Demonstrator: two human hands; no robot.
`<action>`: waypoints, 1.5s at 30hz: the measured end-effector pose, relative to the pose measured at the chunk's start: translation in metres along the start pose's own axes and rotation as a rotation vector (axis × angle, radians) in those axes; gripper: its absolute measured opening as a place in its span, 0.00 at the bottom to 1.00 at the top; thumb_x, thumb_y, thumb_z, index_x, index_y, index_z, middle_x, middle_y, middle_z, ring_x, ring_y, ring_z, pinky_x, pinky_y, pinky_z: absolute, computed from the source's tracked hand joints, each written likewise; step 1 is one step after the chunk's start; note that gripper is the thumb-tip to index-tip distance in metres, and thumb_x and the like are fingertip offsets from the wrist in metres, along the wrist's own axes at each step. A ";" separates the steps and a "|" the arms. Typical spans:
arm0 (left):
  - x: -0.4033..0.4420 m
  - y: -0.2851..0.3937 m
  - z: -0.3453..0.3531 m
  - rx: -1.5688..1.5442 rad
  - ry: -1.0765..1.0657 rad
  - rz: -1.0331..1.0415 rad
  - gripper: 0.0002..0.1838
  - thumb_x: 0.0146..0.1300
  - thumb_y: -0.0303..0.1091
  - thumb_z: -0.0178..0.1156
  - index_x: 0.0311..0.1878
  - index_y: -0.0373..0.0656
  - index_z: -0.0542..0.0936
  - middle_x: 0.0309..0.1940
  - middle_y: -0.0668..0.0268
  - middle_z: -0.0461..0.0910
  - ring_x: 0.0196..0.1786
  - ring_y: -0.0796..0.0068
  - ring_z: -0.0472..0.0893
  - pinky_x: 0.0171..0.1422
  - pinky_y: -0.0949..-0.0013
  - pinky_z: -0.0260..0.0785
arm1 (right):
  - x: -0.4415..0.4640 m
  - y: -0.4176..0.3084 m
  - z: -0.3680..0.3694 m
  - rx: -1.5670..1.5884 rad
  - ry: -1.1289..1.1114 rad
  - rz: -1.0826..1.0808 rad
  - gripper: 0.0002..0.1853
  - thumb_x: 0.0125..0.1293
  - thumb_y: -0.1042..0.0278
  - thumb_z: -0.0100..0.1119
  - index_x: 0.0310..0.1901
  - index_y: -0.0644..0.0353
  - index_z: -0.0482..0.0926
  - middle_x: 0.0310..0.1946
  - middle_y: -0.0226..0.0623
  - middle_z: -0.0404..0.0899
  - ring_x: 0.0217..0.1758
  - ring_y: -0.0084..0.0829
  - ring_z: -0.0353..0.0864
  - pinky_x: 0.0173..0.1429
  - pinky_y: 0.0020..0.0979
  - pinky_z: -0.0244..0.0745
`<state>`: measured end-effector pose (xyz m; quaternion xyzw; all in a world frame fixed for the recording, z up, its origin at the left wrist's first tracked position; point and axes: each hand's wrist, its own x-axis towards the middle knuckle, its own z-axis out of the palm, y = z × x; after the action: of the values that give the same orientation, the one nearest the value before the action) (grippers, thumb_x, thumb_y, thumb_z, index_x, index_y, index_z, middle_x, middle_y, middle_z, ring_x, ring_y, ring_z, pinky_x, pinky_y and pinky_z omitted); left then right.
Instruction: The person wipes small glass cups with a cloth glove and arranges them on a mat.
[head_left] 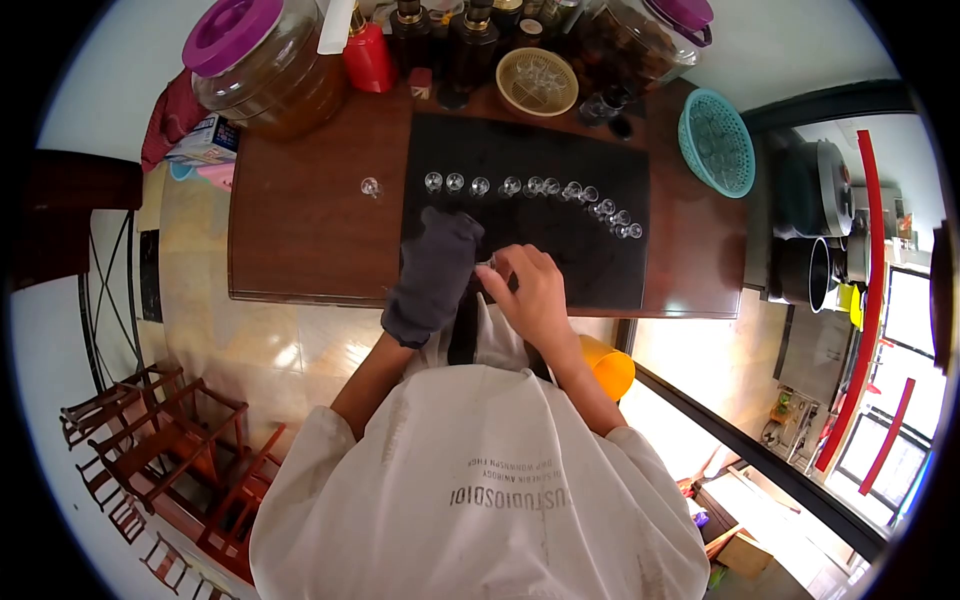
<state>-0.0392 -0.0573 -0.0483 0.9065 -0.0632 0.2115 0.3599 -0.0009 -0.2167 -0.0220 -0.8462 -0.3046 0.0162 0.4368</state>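
Observation:
A dark grey cloth covering like a mitt or sock encloses my left hand [436, 265], which is held over the front of the black mat [540, 262]. Its fingers are hidden inside the fabric. Close beside it, my right hand [533, 290] is bare, with thumb and fingers closed in a pinch on a small clear glass [487, 264], mostly covered by the fingers. Beyond both hands, several small stemmed glasses [480, 187] form a curved row on the mat. One more small glass [371, 187] stands apart on the brown wood to the left.
Along the back of the wooden table [310, 230] are a large purple-lidded jar [270, 85], a red bottle [369, 62], dark bottles [472, 45] and a tan basket [510, 98] of glassware. A turquoise basket [744, 170] with glasses sits at the right edge. Wooden chairs [170, 450] stand lower left.

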 end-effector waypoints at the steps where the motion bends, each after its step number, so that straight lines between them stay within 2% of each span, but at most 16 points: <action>1: 0.004 0.004 -0.003 -0.007 -0.050 0.019 0.13 0.54 0.29 0.61 0.44 0.40 0.80 0.40 0.61 0.80 0.44 0.59 0.80 0.56 0.61 0.68 | 0.000 0.001 -0.002 -0.016 -0.038 0.027 0.17 0.59 0.57 0.69 0.27 0.60 0.73 0.18 0.33 0.71 0.25 0.33 0.72 0.31 0.34 0.65; 5: 0.011 0.002 -0.003 -0.247 -0.268 -0.052 0.14 0.54 0.31 0.60 0.45 0.39 0.79 0.39 0.61 0.80 0.44 0.58 0.79 0.58 0.60 0.67 | -0.004 0.006 -0.007 0.244 -0.196 0.127 0.20 0.62 0.55 0.65 0.24 0.62 0.70 0.18 0.36 0.69 0.22 0.35 0.69 0.30 0.36 0.65; 8: 0.007 -0.002 0.004 -0.093 -0.172 0.078 0.13 0.53 0.38 0.60 0.40 0.43 0.82 0.47 0.63 0.81 0.44 0.59 0.77 0.54 0.57 0.65 | -0.010 0.009 -0.001 0.260 -0.235 0.137 0.21 0.64 0.55 0.63 0.24 0.63 0.69 0.17 0.38 0.68 0.21 0.36 0.68 0.29 0.36 0.64; 10: 0.007 0.000 0.002 0.161 -0.320 -0.018 0.16 0.50 0.41 0.61 0.41 0.44 0.82 0.44 0.66 0.81 0.42 0.59 0.75 0.49 0.57 0.65 | -0.014 0.009 0.003 0.390 -0.187 0.194 0.21 0.67 0.55 0.59 0.25 0.64 0.70 0.18 0.40 0.70 0.21 0.36 0.70 0.29 0.34 0.65; 14: -0.004 -0.012 0.013 -0.154 -0.157 -0.050 0.18 0.47 0.43 0.62 0.41 0.45 0.82 0.40 0.67 0.80 0.41 0.60 0.74 0.44 0.57 0.64 | -0.013 0.000 0.003 0.461 -0.226 0.407 0.20 0.66 0.55 0.61 0.28 0.65 0.71 0.21 0.40 0.73 0.25 0.34 0.73 0.33 0.31 0.69; 17: -0.006 -0.013 0.016 0.035 -0.207 -0.092 0.19 0.46 0.44 0.63 0.41 0.46 0.82 0.38 0.69 0.78 0.43 0.62 0.73 0.44 0.57 0.63 | -0.012 -0.004 0.002 0.426 -0.182 0.316 0.17 0.63 0.59 0.66 0.33 0.64 0.72 0.25 0.39 0.76 0.28 0.33 0.77 0.37 0.30 0.73; 20: -0.007 -0.016 0.016 -0.119 -0.226 -0.301 0.21 0.46 0.43 0.63 0.45 0.46 0.82 0.39 0.69 0.79 0.43 0.63 0.74 0.45 0.58 0.64 | -0.012 -0.005 0.005 0.327 -0.100 0.158 0.16 0.58 0.64 0.71 0.36 0.63 0.72 0.27 0.37 0.78 0.31 0.33 0.79 0.39 0.30 0.74; 22: -0.007 -0.017 0.014 -0.063 -0.190 -0.128 0.23 0.47 0.44 0.63 0.47 0.46 0.82 0.39 0.69 0.79 0.44 0.63 0.74 0.45 0.59 0.64 | -0.013 -0.002 0.008 0.336 -0.060 0.012 0.16 0.56 0.67 0.72 0.38 0.62 0.73 0.28 0.37 0.79 0.32 0.34 0.80 0.39 0.30 0.74; 29: -0.001 -0.005 0.001 -0.083 -0.190 -0.179 0.15 0.47 0.41 0.63 0.36 0.44 0.76 0.41 0.67 0.81 0.42 0.63 0.75 0.44 0.64 0.66 | -0.016 -0.002 0.004 0.509 -0.178 0.240 0.17 0.56 0.69 0.72 0.41 0.61 0.73 0.34 0.37 0.79 0.35 0.31 0.80 0.40 0.29 0.74; 31: 0.003 -0.002 -0.005 -0.087 -0.098 -0.020 0.14 0.49 0.41 0.62 0.34 0.42 0.74 0.42 0.66 0.82 0.38 0.63 0.74 0.44 0.65 0.66 | -0.018 -0.003 0.006 0.592 -0.177 0.325 0.15 0.58 0.70 0.70 0.42 0.61 0.73 0.34 0.37 0.79 0.35 0.30 0.80 0.41 0.27 0.73; 35: -0.005 -0.009 0.006 -0.403 -0.070 -0.259 0.15 0.50 0.41 0.64 0.34 0.42 0.74 0.43 0.66 0.83 0.37 0.64 0.73 0.43 0.65 0.66 | -0.015 0.001 0.010 0.447 -0.092 0.052 0.14 0.61 0.69 0.68 0.42 0.62 0.72 0.30 0.35 0.79 0.33 0.28 0.79 0.40 0.26 0.73; 37: -0.002 -0.014 0.003 0.016 -0.086 0.141 0.13 0.53 0.39 0.63 0.35 0.42 0.74 0.43 0.66 0.83 0.36 0.66 0.73 0.43 0.66 0.66 | -0.013 0.000 0.008 0.386 -0.066 -0.038 0.14 0.60 0.71 0.68 0.43 0.62 0.73 0.30 0.35 0.78 0.32 0.27 0.79 0.40 0.26 0.72; 38: -0.003 -0.012 0.005 0.016 -0.086 0.140 0.13 0.53 0.39 0.63 0.35 0.42 0.74 0.43 0.66 0.83 0.36 0.66 0.73 0.43 0.66 0.66 | -0.012 -0.002 0.005 0.386 -0.066 -0.038 0.14 0.60 0.71 0.68 0.43 0.62 0.73 0.30 0.35 0.78 0.32 0.27 0.79 0.40 0.26 0.72; 40: -0.007 -0.007 0.010 -0.406 0.002 -0.226 0.10 0.55 0.37 0.62 0.35 0.42 0.74 0.43 0.65 0.83 0.36 0.69 0.74 0.43 0.68 0.66 | -0.012 -0.007 0.001 0.508 -0.158 0.213 0.15 0.57 0.75 0.70 0.43 0.59 0.74 0.33 0.35 0.75 0.34 0.28 0.77 0.39 0.26 0.72; 44: -0.006 -0.006 0.004 -0.360 -0.065 -0.216 0.07 0.59 0.35 0.59 0.36 0.42 0.75 0.45 0.65 0.83 0.36 0.70 0.75 0.44 0.68 0.66 | -0.019 0.003 0.010 0.697 -0.179 0.326 0.15 0.57 0.76 0.69 0.43 0.59 0.74 0.35 0.35 0.75 0.36 0.28 0.77 0.39 0.26 0.71; 45: -0.004 -0.004 0.003 -0.403 -0.048 -0.238 0.07 0.60 0.34 0.58 0.37 0.42 0.75 0.45 0.64 0.83 0.37 0.71 0.75 0.45 0.68 0.67 | -0.017 0.001 0.009 0.600 -0.159 0.152 0.13 0.59 0.74 0.68 0.43 0.60 0.74 0.35 0.35 0.77 0.36 0.27 0.77 0.40 0.26 0.71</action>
<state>-0.0404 -0.0562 -0.0543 0.8222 -0.0054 0.1290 0.5543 -0.0164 -0.2195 -0.0324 -0.6961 -0.2552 0.2039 0.6393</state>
